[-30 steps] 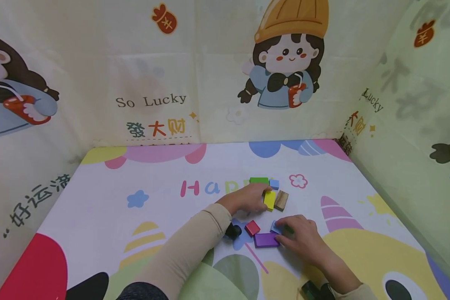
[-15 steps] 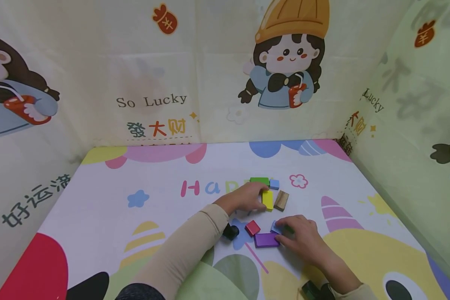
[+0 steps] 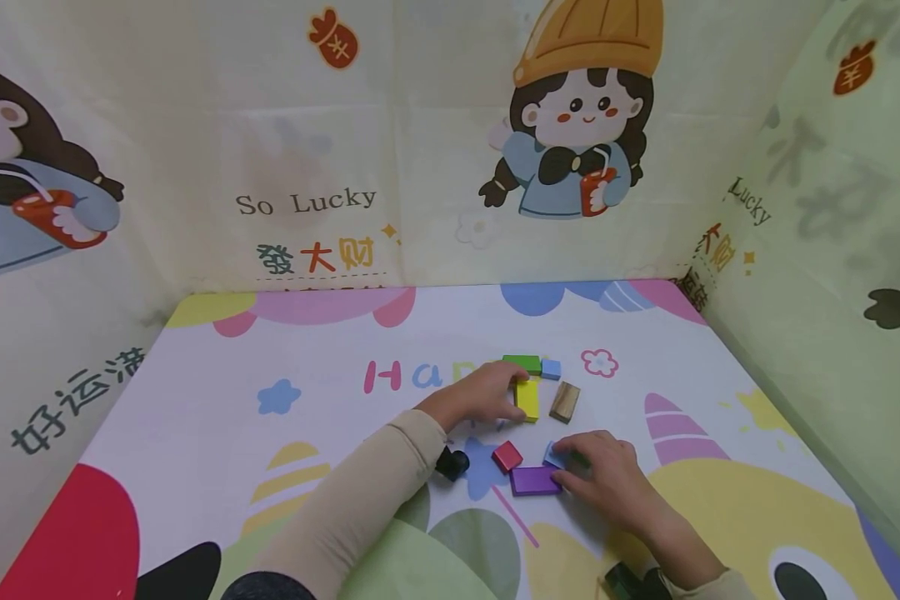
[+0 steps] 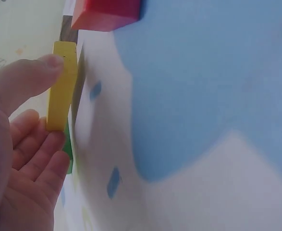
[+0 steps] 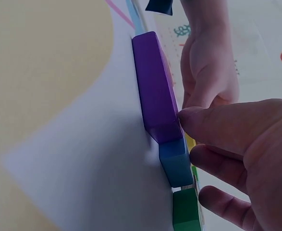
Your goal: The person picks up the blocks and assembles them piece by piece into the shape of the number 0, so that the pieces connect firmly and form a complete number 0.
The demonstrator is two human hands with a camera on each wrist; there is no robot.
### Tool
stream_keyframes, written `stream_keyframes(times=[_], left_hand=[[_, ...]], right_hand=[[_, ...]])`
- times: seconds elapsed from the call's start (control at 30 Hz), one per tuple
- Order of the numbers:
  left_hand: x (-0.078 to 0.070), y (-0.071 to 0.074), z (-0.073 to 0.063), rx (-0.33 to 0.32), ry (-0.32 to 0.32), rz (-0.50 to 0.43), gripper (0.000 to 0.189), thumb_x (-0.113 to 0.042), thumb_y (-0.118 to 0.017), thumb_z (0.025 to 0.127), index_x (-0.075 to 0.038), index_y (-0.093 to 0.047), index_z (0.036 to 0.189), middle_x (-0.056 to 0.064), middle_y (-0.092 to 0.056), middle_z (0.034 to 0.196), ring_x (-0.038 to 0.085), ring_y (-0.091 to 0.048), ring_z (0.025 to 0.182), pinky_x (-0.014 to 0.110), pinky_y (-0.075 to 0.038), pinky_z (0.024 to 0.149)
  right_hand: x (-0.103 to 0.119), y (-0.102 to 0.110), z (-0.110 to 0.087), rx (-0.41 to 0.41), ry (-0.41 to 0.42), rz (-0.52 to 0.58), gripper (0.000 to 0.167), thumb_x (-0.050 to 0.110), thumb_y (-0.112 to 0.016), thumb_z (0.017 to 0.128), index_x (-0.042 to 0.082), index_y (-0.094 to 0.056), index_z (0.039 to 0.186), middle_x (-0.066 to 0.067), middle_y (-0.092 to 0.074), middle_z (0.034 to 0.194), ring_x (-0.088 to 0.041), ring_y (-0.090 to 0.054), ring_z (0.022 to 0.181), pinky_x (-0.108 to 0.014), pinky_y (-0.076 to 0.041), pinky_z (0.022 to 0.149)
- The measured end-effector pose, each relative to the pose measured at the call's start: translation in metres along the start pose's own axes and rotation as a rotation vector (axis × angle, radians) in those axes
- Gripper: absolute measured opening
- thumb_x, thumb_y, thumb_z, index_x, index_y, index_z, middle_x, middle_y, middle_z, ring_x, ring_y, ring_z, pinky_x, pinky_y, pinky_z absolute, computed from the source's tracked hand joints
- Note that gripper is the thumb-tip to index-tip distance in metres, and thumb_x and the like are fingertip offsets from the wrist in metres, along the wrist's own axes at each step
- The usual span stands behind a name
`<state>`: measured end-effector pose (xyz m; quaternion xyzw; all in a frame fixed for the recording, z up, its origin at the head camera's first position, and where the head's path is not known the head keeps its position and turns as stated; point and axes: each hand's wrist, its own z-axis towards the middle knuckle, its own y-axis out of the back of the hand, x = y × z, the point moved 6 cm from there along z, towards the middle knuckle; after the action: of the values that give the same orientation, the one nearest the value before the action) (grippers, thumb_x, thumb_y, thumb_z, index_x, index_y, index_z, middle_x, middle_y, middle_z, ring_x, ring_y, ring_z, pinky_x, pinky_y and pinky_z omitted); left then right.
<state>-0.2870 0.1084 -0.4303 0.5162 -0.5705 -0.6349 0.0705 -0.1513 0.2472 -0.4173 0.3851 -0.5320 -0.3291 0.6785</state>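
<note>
My left hand pinches a yellow rectangular block by its two ends, thumb at the near end and fingers at the far one. The block lies on the tabletop just in front of a long green block. A wood-brown block lies to its right, apart from it. My right hand rests at a near group: a purple block, a blue block and a second green block. Its thumb touches the purple one; its fingers are loosely bent beside the others.
A small blue cube sits against the long green block's right end. Left of the near group lies a red block. Black wrist-worn devices show at the left wrist and right wrist. Printed cloth walls enclose the table.
My left hand has slid the yellow block leftward, and the gap to the wood-brown block has widened. My right hand has stayed in place.
</note>
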Motion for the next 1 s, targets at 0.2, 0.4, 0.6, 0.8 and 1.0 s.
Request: stream_keyframes(times=[0.2, 0.4, 0.6, 0.8, 1.0], left_hand=[[0.004, 0.001, -0.005, -0.004, 0.008, -0.017, 0.063, -0.025, -0.08, 0.087, -0.011, -0.053, 0.142, 0.003, -0.054, 0.14, 0.019, -0.049, 0.127, 0.031, -0.039, 0.108], [0.011, 0.003, -0.01, -0.02, 0.017, -0.046, 0.062, -0.025, -0.08, 0.086, -0.011, -0.054, 0.141, 0.003, -0.055, 0.137, 0.018, -0.05, 0.124, 0.031, -0.041, 0.106], [0.016, 0.005, -0.014, -0.039, -0.012, -0.035, 0.061, -0.025, -0.081, 0.086, -0.008, -0.054, 0.138, 0.004, -0.056, 0.135, 0.018, -0.051, 0.123, 0.029, -0.04, 0.106], [0.018, 0.008, -0.019, -0.04, 0.001, -0.038, 0.062, -0.026, -0.081, 0.085, -0.01, -0.054, 0.138, 0.003, -0.056, 0.135, 0.018, -0.051, 0.123, 0.029, -0.042, 0.104], [0.02, 0.011, -0.025, -0.043, 0.025, -0.052, 0.062, -0.025, -0.083, 0.084, -0.011, -0.055, 0.138, 0.002, -0.056, 0.135, 0.018, -0.051, 0.125, 0.029, -0.045, 0.102]], right_hand=[[0.0, 0.0, 0.0, 0.008, -0.01, 0.005, 0.028, 0.023, -0.085, 0.081, 0.017, -0.072, 0.105, 0.002, -0.067, 0.108, -0.026, -0.056, 0.108, -0.054, -0.034, 0.09], [0.0, -0.001, 0.001, 0.023, -0.021, 0.001, 0.027, 0.021, -0.084, 0.082, 0.016, -0.072, 0.106, 0.0, -0.067, 0.108, -0.028, -0.056, 0.109, -0.055, -0.034, 0.091], [0.0, -0.001, 0.001, 0.026, -0.02, -0.001, 0.027, 0.022, -0.084, 0.082, 0.016, -0.072, 0.106, 0.0, -0.067, 0.108, -0.028, -0.056, 0.109, -0.055, -0.035, 0.091], [0.0, 0.0, 0.0, 0.021, -0.021, 0.001, 0.028, 0.024, -0.084, 0.082, 0.017, -0.072, 0.106, 0.001, -0.067, 0.108, -0.027, -0.056, 0.109, -0.053, -0.035, 0.09], [-0.001, -0.001, 0.0, 0.016, -0.023, 0.005, 0.028, 0.022, -0.084, 0.082, 0.016, -0.072, 0.106, 0.0, -0.067, 0.109, -0.028, -0.056, 0.109, -0.054, -0.034, 0.09]])
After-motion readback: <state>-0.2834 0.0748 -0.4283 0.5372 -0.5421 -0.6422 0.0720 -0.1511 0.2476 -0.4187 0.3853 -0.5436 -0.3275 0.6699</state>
